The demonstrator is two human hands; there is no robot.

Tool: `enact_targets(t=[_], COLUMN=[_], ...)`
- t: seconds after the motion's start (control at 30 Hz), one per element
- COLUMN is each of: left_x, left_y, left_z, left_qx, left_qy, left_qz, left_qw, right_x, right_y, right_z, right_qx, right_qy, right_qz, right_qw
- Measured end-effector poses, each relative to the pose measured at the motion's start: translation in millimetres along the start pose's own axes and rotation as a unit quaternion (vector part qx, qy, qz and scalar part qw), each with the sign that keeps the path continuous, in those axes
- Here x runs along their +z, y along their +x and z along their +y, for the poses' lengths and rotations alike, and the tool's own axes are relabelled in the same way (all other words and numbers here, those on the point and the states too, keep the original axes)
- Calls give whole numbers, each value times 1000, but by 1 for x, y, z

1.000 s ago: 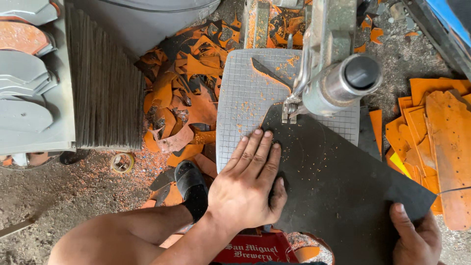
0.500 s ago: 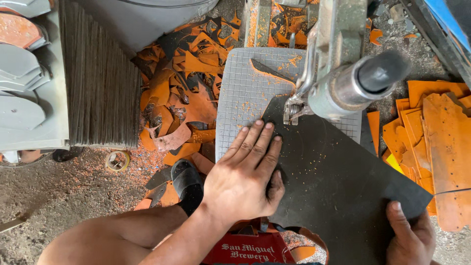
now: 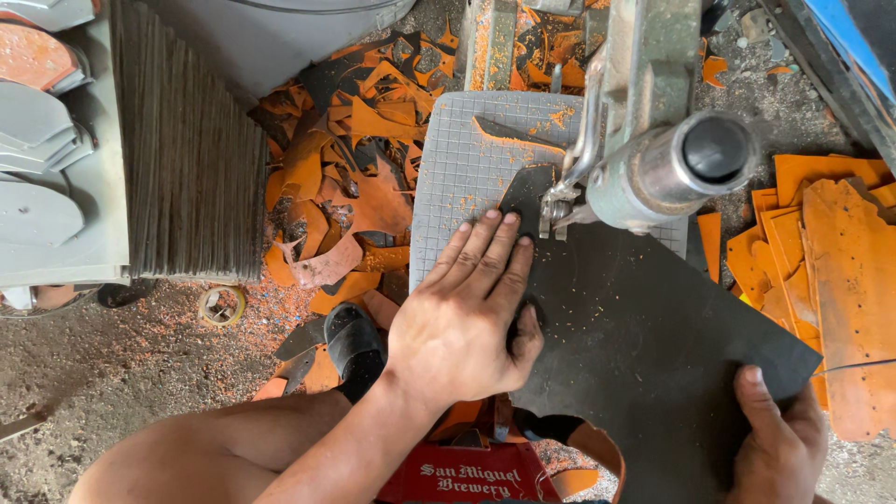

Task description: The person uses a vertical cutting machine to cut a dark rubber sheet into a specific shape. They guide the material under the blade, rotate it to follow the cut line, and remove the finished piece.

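Flat on the large dark grey sheet of stiff material, the left hand lies palm down with fingers spread and stretched forward, thumb hooked over the sheet's near edge; the right hand grips the sheet's lower right corner, thumb on top, the fingers hidden beneath; the sheet rests on the pale grey gridded worktop of a cutting machine, its far tip lying under the machine's grey metal cylindrical head, which blocks sight of the cutting point; left fingertips sit just beside that head; orange and dark offcuts litter the floor beyond the worktop; a stack of orange sheets lies at the right; a black sandal shows below the left wrist.
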State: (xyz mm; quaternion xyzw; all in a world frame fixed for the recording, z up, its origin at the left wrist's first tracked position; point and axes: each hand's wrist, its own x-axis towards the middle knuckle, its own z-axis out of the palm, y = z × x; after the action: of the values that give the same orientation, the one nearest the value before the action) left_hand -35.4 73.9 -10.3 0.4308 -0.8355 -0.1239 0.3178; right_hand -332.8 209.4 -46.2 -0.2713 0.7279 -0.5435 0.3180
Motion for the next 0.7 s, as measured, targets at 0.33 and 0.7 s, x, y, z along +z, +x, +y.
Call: enact_targets(t=[0.33,0.7], left_x=[9,12], left_y=[6,3], left_z=[14,34], left_qx=[-45,-88], left_qy=[31,65], left_qz=[9,36], left_qw=[998,993], right_x=[13,5], right_y=[23,64], right_z=[-35,-35], right_qx=[85,-64], right_qy=[4,-156], right_qz=[2,-34], right_qw=[996,985])
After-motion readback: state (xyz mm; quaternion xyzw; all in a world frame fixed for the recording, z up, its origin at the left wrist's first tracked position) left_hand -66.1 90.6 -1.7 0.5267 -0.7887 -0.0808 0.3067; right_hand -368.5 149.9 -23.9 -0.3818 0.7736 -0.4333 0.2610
